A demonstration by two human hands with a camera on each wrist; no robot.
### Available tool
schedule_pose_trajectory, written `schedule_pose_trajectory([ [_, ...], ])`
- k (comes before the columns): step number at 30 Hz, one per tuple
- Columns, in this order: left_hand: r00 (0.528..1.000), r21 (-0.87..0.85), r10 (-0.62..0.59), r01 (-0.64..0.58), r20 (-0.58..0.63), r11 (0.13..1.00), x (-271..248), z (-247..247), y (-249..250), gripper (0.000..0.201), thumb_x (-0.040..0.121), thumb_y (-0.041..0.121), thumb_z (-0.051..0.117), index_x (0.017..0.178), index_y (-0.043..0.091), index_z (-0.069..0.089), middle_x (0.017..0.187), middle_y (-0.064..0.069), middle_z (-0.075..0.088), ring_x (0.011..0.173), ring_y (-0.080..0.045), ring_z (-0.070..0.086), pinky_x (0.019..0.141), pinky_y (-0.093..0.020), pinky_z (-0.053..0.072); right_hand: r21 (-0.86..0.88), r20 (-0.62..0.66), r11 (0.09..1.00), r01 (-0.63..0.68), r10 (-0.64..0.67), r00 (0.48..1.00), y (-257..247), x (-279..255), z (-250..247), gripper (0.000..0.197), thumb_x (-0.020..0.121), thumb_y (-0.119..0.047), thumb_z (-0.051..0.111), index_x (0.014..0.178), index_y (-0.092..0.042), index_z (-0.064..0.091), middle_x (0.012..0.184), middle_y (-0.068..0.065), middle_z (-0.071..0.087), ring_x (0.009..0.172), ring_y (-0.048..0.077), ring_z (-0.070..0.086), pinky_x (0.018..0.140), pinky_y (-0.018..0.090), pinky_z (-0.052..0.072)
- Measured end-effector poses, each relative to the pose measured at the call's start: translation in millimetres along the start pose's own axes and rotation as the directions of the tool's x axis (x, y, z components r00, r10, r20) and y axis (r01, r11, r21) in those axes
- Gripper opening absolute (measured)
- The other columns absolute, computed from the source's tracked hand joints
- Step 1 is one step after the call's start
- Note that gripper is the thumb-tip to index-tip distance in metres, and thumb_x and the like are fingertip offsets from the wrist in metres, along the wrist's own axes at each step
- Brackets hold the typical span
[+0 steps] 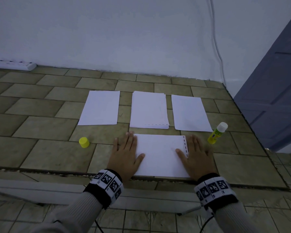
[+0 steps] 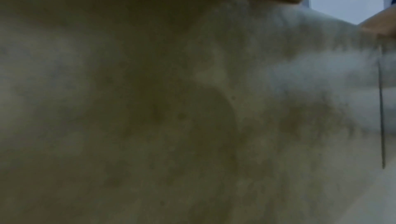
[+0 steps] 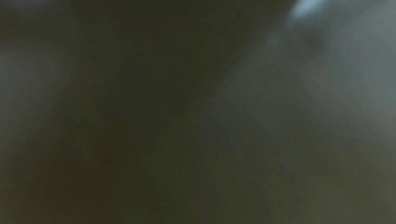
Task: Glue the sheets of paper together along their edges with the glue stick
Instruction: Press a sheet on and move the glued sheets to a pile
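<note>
A white sheet (image 1: pixel 160 155) with a dashed strip along its right edge lies near the front of the tiled surface. My left hand (image 1: pixel 126 152) presses flat on its left edge, fingers straight. My right hand (image 1: pixel 195 154) lies flat on its right edge, thumb on the paper. Behind it lie a single sheet (image 1: pixel 100 107) at the left, a stack of sheets (image 1: pixel 149 110) in the middle and another sheet (image 1: pixel 190 113) at the right. The uncapped glue stick (image 1: pixel 217 133), yellow-green, stands to the right. Its yellow cap (image 1: pixel 84 142) sits to the left. Both wrist views are dark blur.
A white wall rises behind the tiled surface (image 1: pixel 40 125). A white power strip (image 1: pixel 15 64) lies at the back left. A grey-blue door (image 1: pixel 275 91) stands at the right, with a white cable (image 1: pixel 217 47) running down the wall beside it. The surface's front edge runs just under my wrists.
</note>
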State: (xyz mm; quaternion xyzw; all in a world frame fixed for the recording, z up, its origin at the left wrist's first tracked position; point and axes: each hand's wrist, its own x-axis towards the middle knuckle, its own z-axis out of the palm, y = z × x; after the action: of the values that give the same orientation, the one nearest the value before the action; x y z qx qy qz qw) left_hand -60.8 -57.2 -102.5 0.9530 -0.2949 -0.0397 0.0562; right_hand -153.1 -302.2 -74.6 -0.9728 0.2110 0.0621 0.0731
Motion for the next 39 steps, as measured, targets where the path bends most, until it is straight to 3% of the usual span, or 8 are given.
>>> schedule_pose_trajectory([
  [6, 1.0, 0.004, 0.007, -0.007, 0.023, 1.0, 0, -4, 2, 0.101, 0.081, 0.066, -0.025, 0.154, 0.006, 0.011, 0.163, -0.009, 0.002, 0.151, -0.024, 0.002, 0.12, -0.053, 0.004, 0.072, -0.006, 0.967, 0.244, -0.244, 0.97, -63, -13, -1, 0.085, 0.086, -0.069, 0.0, 0.152, -0.016, -0.005, 0.16, 0.0, -0.01, 0.147, 0.016, -0.009, 0.115, 0.045, -0.01],
  [11, 0.998, 0.024, 0.005, -0.006, 0.056, 1.0, -1, -2, -2, 0.08, 0.1, 0.051, -0.001, 0.141, 0.002, 0.047, 0.15, -0.016, 0.041, 0.137, -0.03, 0.042, 0.106, -0.059, 0.031, 0.091, -0.001, 0.862, 0.499, -0.501, 0.866, -110, -9, 17, 0.102, 0.071, -0.069, -0.025, 0.153, -0.016, 0.005, 0.161, -0.002, -0.004, 0.147, 0.011, -0.009, 0.119, 0.048, -0.005],
  [19, 1.0, 0.006, 0.007, -0.007, 0.023, 1.0, -1, -5, 0, 0.101, 0.08, 0.067, -0.027, 0.155, 0.01, 0.011, 0.163, -0.007, 0.001, 0.151, -0.021, -0.001, 0.12, -0.05, 0.002, -0.044, -0.028, 0.973, 0.227, -0.228, 0.973, -28, 8, 9, 0.107, 0.067, -0.071, -0.035, 0.153, -0.022, 0.005, 0.161, -0.005, 0.002, 0.148, 0.012, -0.001, 0.12, 0.044, 0.001],
  [23, 1.0, -0.001, -0.006, 0.006, 0.011, 1.0, -3, -4, 0, 0.088, 0.094, 0.062, -0.007, 0.151, 0.006, 0.03, 0.159, -0.011, 0.024, 0.148, -0.025, 0.02, 0.117, -0.054, 0.019, -0.023, -0.017, 0.984, 0.179, -0.18, 0.984, 10, 7, 1, 0.106, 0.069, -0.076, -0.027, 0.153, -0.02, 0.006, 0.161, -0.006, 0.003, 0.148, 0.01, 0.0, 0.119, 0.037, 0.002],
  [27, 1.0, -0.021, -0.01, 0.01, 0.016, 1.0, -2, -5, 1, 0.091, 0.091, 0.064, -0.012, 0.153, 0.008, 0.024, 0.161, -0.009, 0.018, 0.149, -0.023, 0.014, 0.119, -0.054, 0.013, 0.239, 0.038, 0.965, 0.106, -0.119, 0.992, 9, 9, -15, 0.066, 0.094, -0.056, 0.023, 0.14, -0.012, 0.035, 0.148, 0.007, 0.039, 0.135, 0.023, 0.035, 0.111, 0.042, 0.032],
  [29, 1.0, -0.008, -0.007, 0.007, 0.013, 1.0, -2, -5, 2, 0.096, 0.086, 0.066, -0.019, 0.154, 0.009, 0.017, 0.162, -0.008, 0.011, 0.15, -0.022, 0.007, 0.119, -0.052, 0.007, 0.299, 0.071, 0.948, 0.111, -0.138, 0.988, 2, 6, -31, 0.044, 0.098, -0.039, 0.036, 0.131, -0.01, 0.043, 0.134, 0.012, 0.05, 0.119, 0.024, 0.048, 0.1, 0.038, 0.041],
  [33, 1.0, -0.007, -0.006, 0.007, 0.026, 1.0, -1, -6, 2, 0.102, 0.079, 0.069, -0.027, 0.155, 0.011, 0.007, 0.163, -0.006, -0.001, 0.15, -0.019, -0.005, 0.119, -0.049, -0.003, 0.242, 0.132, 0.942, 0.232, -0.269, 0.954, -18, 9, -55, 0.046, 0.101, -0.023, 0.042, 0.144, -0.009, 0.033, 0.145, 0.009, 0.042, 0.129, 0.022, 0.042, 0.104, 0.028, 0.032],
  [39, 0.998, -0.008, -0.016, 0.017, 0.066, 1.0, -4, -14, 6, 0.115, 0.066, 0.077, -0.035, 0.154, 0.009, -0.006, 0.162, -0.004, -0.014, 0.148, -0.016, -0.015, 0.12, -0.048, -0.009, 0.029, 0.225, 0.961, 0.275, -0.274, 0.935, -26, 35, -51, 0.043, 0.097, -0.022, 0.044, 0.138, -0.009, 0.035, 0.135, 0.011, 0.044, 0.123, 0.026, 0.044, 0.101, 0.04, 0.04],
])
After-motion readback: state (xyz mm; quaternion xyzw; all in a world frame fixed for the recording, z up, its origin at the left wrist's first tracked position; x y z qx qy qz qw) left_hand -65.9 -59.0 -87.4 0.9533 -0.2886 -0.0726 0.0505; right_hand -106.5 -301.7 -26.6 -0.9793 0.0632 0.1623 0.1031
